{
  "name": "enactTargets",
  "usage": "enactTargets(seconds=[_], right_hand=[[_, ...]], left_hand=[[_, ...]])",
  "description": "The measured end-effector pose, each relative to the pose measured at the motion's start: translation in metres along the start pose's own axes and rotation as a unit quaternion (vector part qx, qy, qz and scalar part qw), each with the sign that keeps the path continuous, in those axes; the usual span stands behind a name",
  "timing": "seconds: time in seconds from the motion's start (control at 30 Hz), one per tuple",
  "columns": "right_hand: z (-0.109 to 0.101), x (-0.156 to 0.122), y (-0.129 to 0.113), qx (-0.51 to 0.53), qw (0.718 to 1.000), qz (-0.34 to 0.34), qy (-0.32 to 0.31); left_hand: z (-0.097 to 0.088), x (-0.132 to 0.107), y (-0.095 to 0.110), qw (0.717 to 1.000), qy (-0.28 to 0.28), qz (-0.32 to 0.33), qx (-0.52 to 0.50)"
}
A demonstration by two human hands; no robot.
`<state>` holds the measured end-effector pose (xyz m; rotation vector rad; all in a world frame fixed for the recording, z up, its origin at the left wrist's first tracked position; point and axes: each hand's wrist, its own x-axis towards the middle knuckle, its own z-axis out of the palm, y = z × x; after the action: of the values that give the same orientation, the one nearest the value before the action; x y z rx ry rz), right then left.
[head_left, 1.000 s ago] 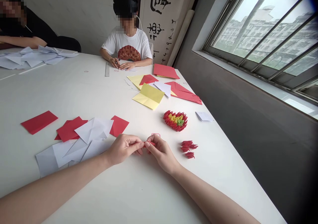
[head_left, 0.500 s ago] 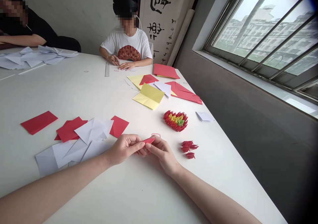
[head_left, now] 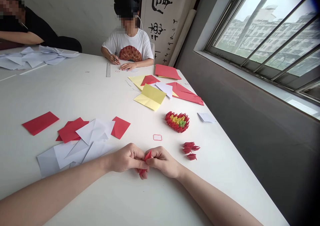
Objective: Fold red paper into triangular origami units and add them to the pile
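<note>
Between my two hands is a small piece of folded red paper [head_left: 148, 155], pointed at its upper end and tilted. My left hand [head_left: 128, 159] pinches it from the left, thumb across its front. From the other side, my right hand [head_left: 162, 161] grips it between thumb and bent fingers. Part of the paper is hidden behind my thumbs. Right of my hands lie several small folded red paper pieces [head_left: 190, 147]. Beyond them sits a heart-shaped cluster [head_left: 177, 122] of folded red, yellow and green paper pieces.
White paper sheets [head_left: 72, 152] and red paper sheets [head_left: 41, 123] lie left of my hands. Yellow paper [head_left: 150, 97] and red sheets [head_left: 167, 71] are farther back. A person [head_left: 130, 49] sits across the white table [head_left: 82, 95] near a ruler [head_left: 108, 70]; another person sits far left.
Both hands have come lower and nearer to me with the red paper. It has turned from nearly level to steeply upright, and the red outline on the table now shows fully.
</note>
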<state>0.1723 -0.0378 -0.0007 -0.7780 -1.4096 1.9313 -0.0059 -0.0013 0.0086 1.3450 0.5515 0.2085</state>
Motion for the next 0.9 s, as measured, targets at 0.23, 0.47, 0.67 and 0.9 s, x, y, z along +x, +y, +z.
enactTargets(seconds=[0.23,0.47,0.67,0.9], right_hand=[[-0.001,0.004,0.004,-0.015,0.998,0.024,0.051],[-0.005,0.010,0.015,-0.110,0.963,-0.033,0.243],[-0.007,0.009,0.010,-0.030,0.973,-0.080,0.216],[-0.009,0.009,0.008,-0.047,0.979,-0.083,0.182]], left_hand=[[-0.004,0.003,0.003,0.999,-0.029,-0.024,-0.017],[-0.003,0.010,-0.004,0.993,0.117,-0.006,-0.026],[-0.004,0.010,-0.007,0.984,0.171,0.027,-0.043],[-0.005,0.009,-0.008,0.989,0.145,0.026,-0.028]])
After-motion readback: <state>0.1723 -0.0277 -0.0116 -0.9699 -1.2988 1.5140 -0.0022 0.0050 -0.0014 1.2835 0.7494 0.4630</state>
